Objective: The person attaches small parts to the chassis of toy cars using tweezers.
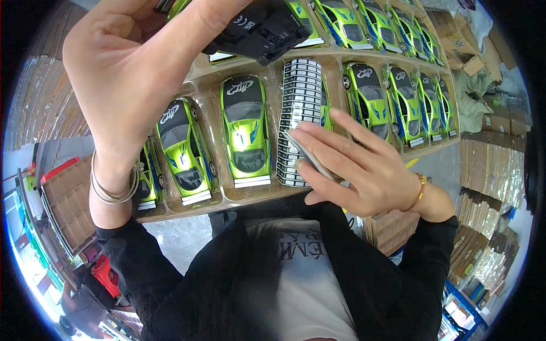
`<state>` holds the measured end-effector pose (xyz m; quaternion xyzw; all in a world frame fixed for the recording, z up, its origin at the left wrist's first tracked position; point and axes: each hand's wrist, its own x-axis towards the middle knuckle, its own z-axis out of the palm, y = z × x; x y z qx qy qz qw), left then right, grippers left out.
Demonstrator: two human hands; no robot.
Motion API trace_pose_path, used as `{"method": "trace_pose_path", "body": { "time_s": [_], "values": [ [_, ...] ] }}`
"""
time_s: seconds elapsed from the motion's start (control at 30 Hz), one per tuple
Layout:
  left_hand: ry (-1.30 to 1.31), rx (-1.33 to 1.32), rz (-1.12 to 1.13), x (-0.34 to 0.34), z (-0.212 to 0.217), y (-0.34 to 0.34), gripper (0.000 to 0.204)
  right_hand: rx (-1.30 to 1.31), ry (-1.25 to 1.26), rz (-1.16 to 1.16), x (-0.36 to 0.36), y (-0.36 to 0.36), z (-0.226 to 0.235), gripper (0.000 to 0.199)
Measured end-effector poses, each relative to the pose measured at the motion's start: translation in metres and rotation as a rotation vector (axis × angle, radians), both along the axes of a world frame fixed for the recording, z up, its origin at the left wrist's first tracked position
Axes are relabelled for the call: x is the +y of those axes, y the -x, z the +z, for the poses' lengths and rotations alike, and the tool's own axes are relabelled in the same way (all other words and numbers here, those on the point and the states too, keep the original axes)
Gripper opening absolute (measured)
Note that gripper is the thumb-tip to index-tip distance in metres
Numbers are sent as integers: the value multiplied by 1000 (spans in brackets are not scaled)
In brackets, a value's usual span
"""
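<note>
Multiple flat brown boards (48,108), stacked; left of the tray (227,203), a clear moulded piece that serves as reference for all entries.

One left hand (131,62), bangles at the wrist; above the left part of the tray, closed around an upturned toy car (256,31), black underside showing. Its fingertips are partly out of view.

Three bright green toy cars (244,131) with black roofs; in the near row of the tray, left portion, each in its own compartment.

One label sheet (301,91), white with black-bordered strips; lying across the middle of the tray's near row, partly covering a further green car (326,108).

One right hand (352,165), gold bracelet at the wrist; over the tray's near row, thumb and forefinger nearly together on a slim grey piece (313,156), kind unclear, the other fingers extended.

Four more green cars (369,99); right portion of the tray's near row.

One open carton (465,51); beyond the tray's far right corner.

Stacked cardboard (489,170); right of the tray.
</note>
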<state>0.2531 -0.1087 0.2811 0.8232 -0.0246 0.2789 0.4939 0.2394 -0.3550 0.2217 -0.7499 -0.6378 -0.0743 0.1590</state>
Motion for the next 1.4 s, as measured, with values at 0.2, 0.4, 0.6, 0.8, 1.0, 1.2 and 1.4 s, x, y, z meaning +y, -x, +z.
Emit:
{"method": "trace_pose_path", "body": {
  "time_s": [0.2,0.4,0.6,0.8,1.0,1.2,1.4],
  "values": [
    [47,-10,-5,2,0,0,22,-10,19,61,-17,-16,-1,44],
    [-132,-225,-315,19,-15,-8,21,6,45,51,-24,-20,-1,49],
    [-48,-86,-256,8,-2,-7,22,27,-67,-50,-13,2,-6,33],
    [78,53,-239,2,4,-5,23,75,-49,81,-24,-17,-6,30],
    [-96,72,-377,1,8,-8,22,186,-98,131,-32,-31,-7,32],
    [-213,-16,-510,-2,0,-21,22,-51,-91,-23,-15,7,-4,30],
    [-189,-6,-438,0,-6,-15,24,-82,-132,-32,-12,9,0,19]
  ]
}}
